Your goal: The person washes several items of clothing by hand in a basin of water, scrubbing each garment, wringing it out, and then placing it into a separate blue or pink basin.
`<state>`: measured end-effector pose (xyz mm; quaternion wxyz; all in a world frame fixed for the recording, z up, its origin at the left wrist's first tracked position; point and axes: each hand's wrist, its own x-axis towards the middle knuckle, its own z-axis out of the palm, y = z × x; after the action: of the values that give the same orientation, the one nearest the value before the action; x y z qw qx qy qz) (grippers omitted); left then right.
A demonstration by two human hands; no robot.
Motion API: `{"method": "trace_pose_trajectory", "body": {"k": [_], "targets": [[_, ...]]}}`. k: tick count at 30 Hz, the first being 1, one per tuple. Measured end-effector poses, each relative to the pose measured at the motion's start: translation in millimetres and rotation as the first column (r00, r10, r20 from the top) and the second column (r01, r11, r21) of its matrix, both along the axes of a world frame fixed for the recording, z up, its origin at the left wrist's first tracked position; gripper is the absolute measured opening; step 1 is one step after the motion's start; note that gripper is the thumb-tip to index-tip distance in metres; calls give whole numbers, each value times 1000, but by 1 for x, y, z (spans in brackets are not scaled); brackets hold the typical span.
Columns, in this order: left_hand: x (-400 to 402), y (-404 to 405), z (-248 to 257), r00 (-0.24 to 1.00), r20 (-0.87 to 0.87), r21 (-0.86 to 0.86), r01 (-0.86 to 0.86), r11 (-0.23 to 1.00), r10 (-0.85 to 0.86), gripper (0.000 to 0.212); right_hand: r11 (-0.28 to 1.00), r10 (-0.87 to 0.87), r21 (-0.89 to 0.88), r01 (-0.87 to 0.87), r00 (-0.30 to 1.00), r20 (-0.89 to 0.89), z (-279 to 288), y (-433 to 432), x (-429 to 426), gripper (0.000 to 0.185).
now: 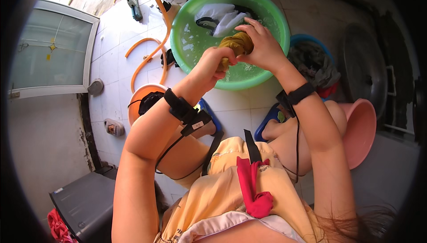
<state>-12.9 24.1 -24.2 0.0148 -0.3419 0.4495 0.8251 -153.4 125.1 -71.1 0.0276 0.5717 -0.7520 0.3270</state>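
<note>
A twisted mustard-yellow cloth [237, 44] is held above a light-green plastic basin [230, 84] of water. My left hand [218, 61] grips the cloth's lower end, fingers curled around it. My right hand [262, 43] is at the upper end, its fingers spread and lifted off the cloth, its thumb stretched out below. The cloth's end is close to the right palm; whether they touch is hard to tell. White and black fabric [222, 18] floats in the bubbly water at the basin's far side.
A blue basin [315, 40] holding dark clothes [312, 64] stands right of the green one. An orange bucket [134, 108] is beside my left leg, a pink basin [362, 133] beside my right. An orange hose [146, 61] curls over the tiled floor. Straps with cables circle both forearms.
</note>
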Motion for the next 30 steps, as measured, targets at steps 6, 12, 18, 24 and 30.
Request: {"method": "trace_pose_trajectory", "body": {"k": [6, 12, 18, 24, 30], "targets": [[0, 2, 13, 998, -52, -17, -34, 999, 33, 11, 958, 24, -271, 95, 914, 405, -19, 11, 0, 74], [-1, 1, 40, 986, -158, -79, 42, 996, -54, 10, 940, 228, -330, 89, 555, 800, -23, -3, 2, 87], [1, -4, 35, 987, -151, -145, 29, 989, -52, 13, 962, 240, -267, -62, 658, 714, -24, -2, -2, 90], [10, -8, 33, 968, 123, -768, 232, 598, -217, 36, 928, 296, -368, -52, -494, 817, 17, 19, 0, 77], [13, 25, 20, 806, 208, -865, 416, 280, -554, 42, 946, 325, -266, 187, -551, 769, 32, 15, 1, 35]]}}
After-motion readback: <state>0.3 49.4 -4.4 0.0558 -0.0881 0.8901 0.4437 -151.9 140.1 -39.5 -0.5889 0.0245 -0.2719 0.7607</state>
